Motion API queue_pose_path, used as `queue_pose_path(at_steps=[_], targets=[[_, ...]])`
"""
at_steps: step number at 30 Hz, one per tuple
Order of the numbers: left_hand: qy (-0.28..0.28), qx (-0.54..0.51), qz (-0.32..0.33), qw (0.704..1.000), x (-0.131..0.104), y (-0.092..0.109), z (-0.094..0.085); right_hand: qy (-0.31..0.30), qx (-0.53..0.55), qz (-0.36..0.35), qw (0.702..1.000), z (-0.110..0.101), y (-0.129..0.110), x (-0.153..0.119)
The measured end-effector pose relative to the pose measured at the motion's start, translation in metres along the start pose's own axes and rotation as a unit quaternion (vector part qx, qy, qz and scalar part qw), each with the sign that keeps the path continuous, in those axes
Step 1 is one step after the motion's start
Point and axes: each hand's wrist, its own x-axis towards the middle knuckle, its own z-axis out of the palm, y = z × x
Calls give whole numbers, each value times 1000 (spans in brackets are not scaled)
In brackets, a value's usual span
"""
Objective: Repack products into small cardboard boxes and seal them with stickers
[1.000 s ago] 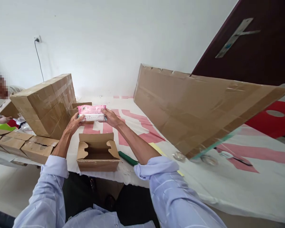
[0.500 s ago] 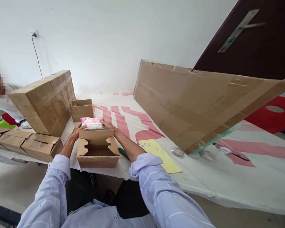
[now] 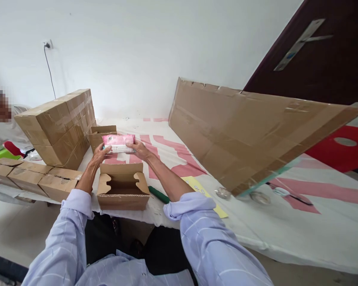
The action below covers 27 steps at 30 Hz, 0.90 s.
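A pink and white soft package is held up between my two hands, above and just behind an open cardboard box. My left hand grips its left end. The right end is in my right hand, thumb in front. The box stands at the near table edge with its flaps up, and its dark inside shows no contents. Behind the package, to the left, sits a smaller open box. A dark green object lies right of the near box, partly beside my right forearm.
Stacked taped cartons stand at the left, with a row of small boxes in front. A person is at the far left. Yellow sheet, tape rolls and a large leaning cardboard panel are to the right.
Both hands have raised the package and moved it away from the near box, slightly right. More of its white front shows. My right forearm now covers more of the yellow sheet.
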Motion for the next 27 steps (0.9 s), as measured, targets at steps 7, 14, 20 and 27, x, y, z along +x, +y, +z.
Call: queue_pose_path(at_steps=[7,14,20,27], targets=[[-158,38,88,983,-12,118,8,9,-131,-221,966,-18,-106,-46],[-273,163,-27,948,-9,139,11,1,-273,-281,920,1,-97,-91],[-228,217,71,947,20,100,-17,21,-253,-124,959,-22,-31,-100],[-94,351,115,925,79,41,-64,-110,-162,111,974,-23,26,-116]])
